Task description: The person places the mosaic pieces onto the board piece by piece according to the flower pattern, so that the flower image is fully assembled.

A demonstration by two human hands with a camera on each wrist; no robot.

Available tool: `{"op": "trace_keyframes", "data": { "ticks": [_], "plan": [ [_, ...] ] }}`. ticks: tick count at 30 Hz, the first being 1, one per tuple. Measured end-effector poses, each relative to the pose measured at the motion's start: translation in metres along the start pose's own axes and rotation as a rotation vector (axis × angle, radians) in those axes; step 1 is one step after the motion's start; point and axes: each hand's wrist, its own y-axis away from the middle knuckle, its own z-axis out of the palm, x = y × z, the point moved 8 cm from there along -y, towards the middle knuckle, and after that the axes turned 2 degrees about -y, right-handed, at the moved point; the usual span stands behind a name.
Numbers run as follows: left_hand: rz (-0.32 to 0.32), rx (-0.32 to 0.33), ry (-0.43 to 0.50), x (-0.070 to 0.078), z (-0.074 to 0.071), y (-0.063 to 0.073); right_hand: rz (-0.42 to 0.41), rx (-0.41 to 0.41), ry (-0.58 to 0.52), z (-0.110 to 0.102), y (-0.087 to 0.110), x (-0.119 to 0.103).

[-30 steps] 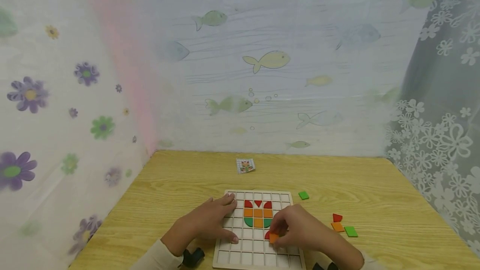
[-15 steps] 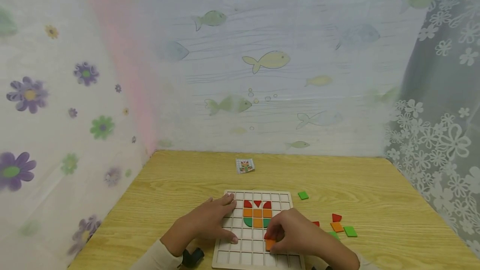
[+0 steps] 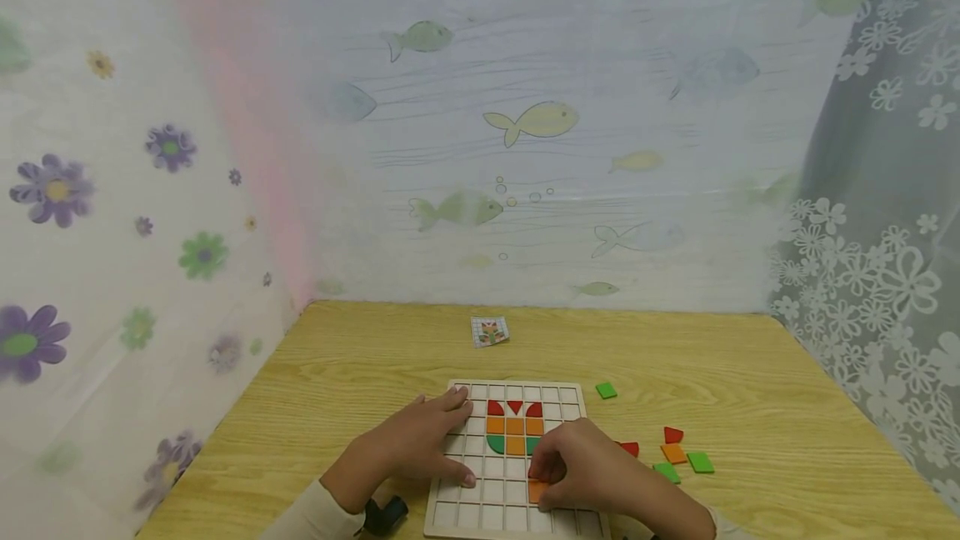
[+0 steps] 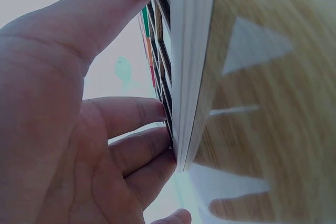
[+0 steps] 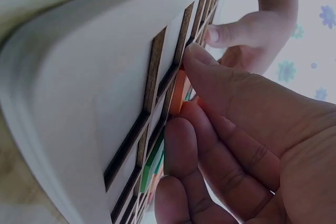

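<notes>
A pale wooden grid board (image 3: 492,490) lies on the table. In its upper middle sit red corner pieces, a red triangle (image 3: 514,407), orange squares (image 3: 514,426) and green rounded pieces (image 3: 496,443). My right hand (image 3: 588,467) pinches an orange square tile (image 3: 536,490) between thumb and fingers, right at a cell in the lower part of the board. The right wrist view shows that orange tile (image 5: 178,92) standing at the grid slats under the thumb tip. Along the board's left side rests my left hand (image 3: 420,440), fingers spread, thumb and fingertips on the frame and grid.
Right of the board lie loose green tiles (image 3: 701,463), an orange tile (image 3: 673,453) and red pieces (image 3: 672,435). Another green tile (image 3: 606,391) lies near the upper right corner. Behind the board is a small patterned card (image 3: 490,332). Printed curtains surround the table (image 3: 360,348).
My right hand has shifted slightly down and left, bringing the orange tile down at the cell. A red piece and a green tile beside the right forearm have come into sight. The left hand stays put.
</notes>
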Motion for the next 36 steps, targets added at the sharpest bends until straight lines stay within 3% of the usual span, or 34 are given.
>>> {"op": "trace_keyframes", "data": {
  "ticks": [27, 36],
  "plan": [
    [0.012, 0.013, -0.018, 0.0016, -0.0018, 0.0009, -0.001, 0.005, -0.002, 0.0014, -0.0004, 0.0033],
    [0.004, 0.009, -0.019, 0.0000, 0.0002, -0.0002, -0.029, 0.011, 0.079, -0.0005, 0.0026, -0.0027]
  ]
}}
